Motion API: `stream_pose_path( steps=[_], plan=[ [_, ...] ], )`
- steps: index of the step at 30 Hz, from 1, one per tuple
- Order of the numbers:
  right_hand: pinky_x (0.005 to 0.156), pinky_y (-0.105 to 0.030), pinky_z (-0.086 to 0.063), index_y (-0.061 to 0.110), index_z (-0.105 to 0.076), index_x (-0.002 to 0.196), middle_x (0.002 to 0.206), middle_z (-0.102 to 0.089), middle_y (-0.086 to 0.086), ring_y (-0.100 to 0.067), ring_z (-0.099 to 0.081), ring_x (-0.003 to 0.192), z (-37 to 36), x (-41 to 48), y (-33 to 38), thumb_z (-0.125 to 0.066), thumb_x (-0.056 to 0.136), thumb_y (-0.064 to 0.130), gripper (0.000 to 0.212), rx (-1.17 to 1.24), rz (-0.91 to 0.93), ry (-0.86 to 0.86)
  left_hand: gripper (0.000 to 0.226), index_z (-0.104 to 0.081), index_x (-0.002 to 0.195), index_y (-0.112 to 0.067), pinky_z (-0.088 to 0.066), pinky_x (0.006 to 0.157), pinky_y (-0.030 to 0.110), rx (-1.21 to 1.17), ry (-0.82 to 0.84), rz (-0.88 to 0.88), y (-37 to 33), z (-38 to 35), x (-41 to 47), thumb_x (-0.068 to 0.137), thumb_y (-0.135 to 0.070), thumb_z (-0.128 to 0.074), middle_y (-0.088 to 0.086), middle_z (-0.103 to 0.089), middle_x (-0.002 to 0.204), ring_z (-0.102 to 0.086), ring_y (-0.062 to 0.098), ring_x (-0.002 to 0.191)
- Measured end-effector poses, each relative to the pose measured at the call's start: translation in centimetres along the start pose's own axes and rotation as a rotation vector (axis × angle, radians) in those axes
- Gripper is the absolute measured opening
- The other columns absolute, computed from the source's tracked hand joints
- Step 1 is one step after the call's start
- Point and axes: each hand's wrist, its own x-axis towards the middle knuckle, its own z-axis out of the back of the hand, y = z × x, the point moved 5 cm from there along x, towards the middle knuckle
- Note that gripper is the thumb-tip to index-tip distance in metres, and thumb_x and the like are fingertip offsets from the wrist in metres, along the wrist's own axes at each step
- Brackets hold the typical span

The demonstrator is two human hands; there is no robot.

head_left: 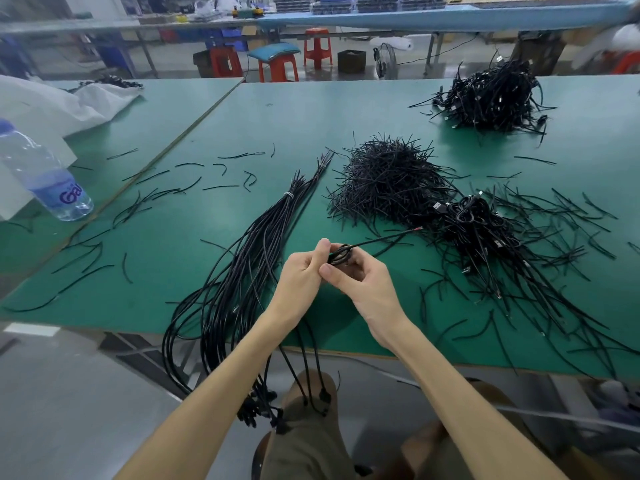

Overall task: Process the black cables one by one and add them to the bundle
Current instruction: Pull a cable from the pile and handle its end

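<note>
At six o'clock on the green counter (207, 133), left hand (303, 275) and right hand (363, 285) pinch, fingers (323, 249) curled, one thin black cable (381, 239), likely light and limp, best held at its coil, the white-tied black bundle (263, 233) at their nine o'clock.

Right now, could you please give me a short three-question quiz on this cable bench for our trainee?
1. True or false: the left hand and right hand both hold one black cable.
2. Where does the tied bundle lie? A: left of the hands. B: right of them. C: on a stool.
3. Fill in: the water bottle stands far to the hands' ____.
Key: 1 true; 2 A; 3 left.
</note>
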Motion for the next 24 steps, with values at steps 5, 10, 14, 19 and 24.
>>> stream_pose_path(
  steps=[5, 10, 14, 19, 24],
  plan=[
    [0.095, -0.038, -0.053, 0.021, -0.065, 0.115, 0.115, -0.064, -0.007, -0.020, -0.061, 0.103, 0.22, -0.06, -0.14, -0.081, 0.085, 0.028, 0.034, -0.188, 0.021, -0.051, 0.047, -0.079, 0.085, -0.031, -0.038, 0.051, 0.002, 0.011, -0.062, -0.013, -0.55, 0.18, -0.22, 0.110, -0.035, -0.040, -0.021, -0.061, 0.052, -0.056, -0.009, 0.050],
    [0.082, -0.014, -0.046, 0.025, -0.062, 0.096, 0.105, -0.056, 0.005, 0.001, -0.056, 0.092, 0.39, -0.16, 0.29, -0.078, 0.088, 0.027, 0.019, -0.347, 0.112, -0.141, 0.063, -0.047, 0.053, -0.013, -0.021, 0.049, 0.029, 0.050, -0.106, 0.028, -0.15, 0.45, -0.01, 0.107, -0.045, -0.042, -0.002, -0.034, 0.050, -0.026, 0.013, 0.046],
    [0.076, -0.009, -0.042, 0.028, -0.057, 0.083, 0.094, -0.062, 0.002, -0.002, -0.059, 0.088, 0.08, -0.40, 0.55, -0.075, 0.091, 0.021, 0.021, -0.423, 0.184, -0.165, 0.063, -0.038, 0.048, -0.025, -0.021, 0.046, 0.025, 0.064, -0.104, 0.027, -0.23, 0.48, -0.01, 0.109, -0.039, -0.042, -0.007, -0.033, 0.047, -0.025, 0.012, 0.045],
    [0.072, -0.013, -0.045, 0.024, -0.053, 0.080, 0.089, -0.063, -0.003, -0.011, -0.061, 0.082, -0.03, -0.55, 0.49, -0.068, 0.096, 0.014, 0.025, -0.465, 0.201, -0.166, 0.060, -0.037, 0.054, -0.013, -0.019, 0.047, 0.027, 0.088, -0.100, 0.023, -0.33, 0.26, -0.16, 0.109, -0.035, -0.042, -0.005, -0.029, 0.048, -0.022, 0.013, 0.046],
    [0.070, -0.013, -0.044, 0.024, -0.050, 0.079, 0.088, -0.061, -0.001, -0.009, -0.060, 0.079, -0.19, -0.75, 0.68, -0.064, 0.098, 0.013, 0.026, -0.492, 0.198, -0.167, 0.062, -0.038, 0.056, -0.002, -0.017, 0.050, 0.031, 0.090, -0.101, 0.009, -0.62, 0.16, -0.41, 0.109, -0.033, -0.042, -0.004, -0.028, 0.049, -0.021, 0.015, 0.048]
  ],
)
